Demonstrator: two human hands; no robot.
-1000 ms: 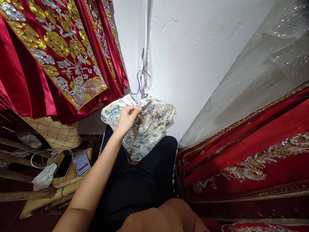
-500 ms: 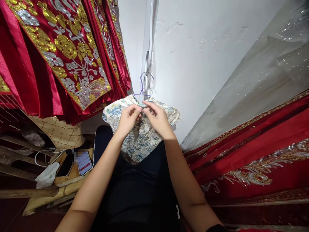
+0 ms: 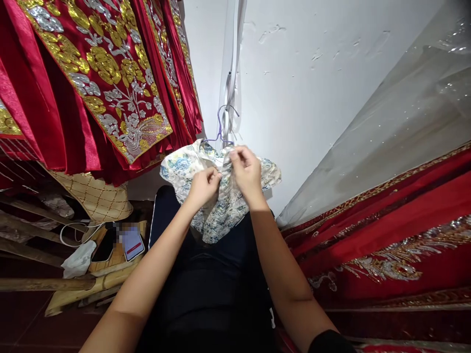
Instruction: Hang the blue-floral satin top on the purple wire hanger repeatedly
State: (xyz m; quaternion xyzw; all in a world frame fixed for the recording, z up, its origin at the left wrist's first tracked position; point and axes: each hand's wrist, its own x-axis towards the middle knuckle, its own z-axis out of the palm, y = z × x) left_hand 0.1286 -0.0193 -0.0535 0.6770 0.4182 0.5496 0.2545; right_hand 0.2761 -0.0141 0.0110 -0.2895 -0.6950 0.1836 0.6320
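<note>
A floral garment (image 3: pixel 230 211) in cream with blue and yellow-green flowers hangs on a thin purple hanger (image 3: pixel 220 128) before me, its lower part over my lap. Its neckline is parted at the front. My left hand (image 3: pixel 204 187) pinches the garment's front edge near the middle, below the neck. Higher and to the right, my right hand (image 3: pixel 247 171) grips the other front edge by the collar, fingers closed. Fingers cover the bits of cloth they hold.
Red embroidered garments (image 3: pixel 110 68) hang at the left. Below them, a wooden stool (image 3: pixel 106 264) bears two phones (image 3: pixel 133 243), a cable and a white crumpled bag (image 3: pixel 79 258). Red beaded cloth (image 3: pixel 405 235) and a sheer sparkly cover (image 3: pixel 375 127) stand close at the right, a white wall (image 3: pixel 294 88) behind.
My hands were together at the neckline; now they are apart. The right has moved up and right, the left slightly down, and the garment's front has opened between them.
</note>
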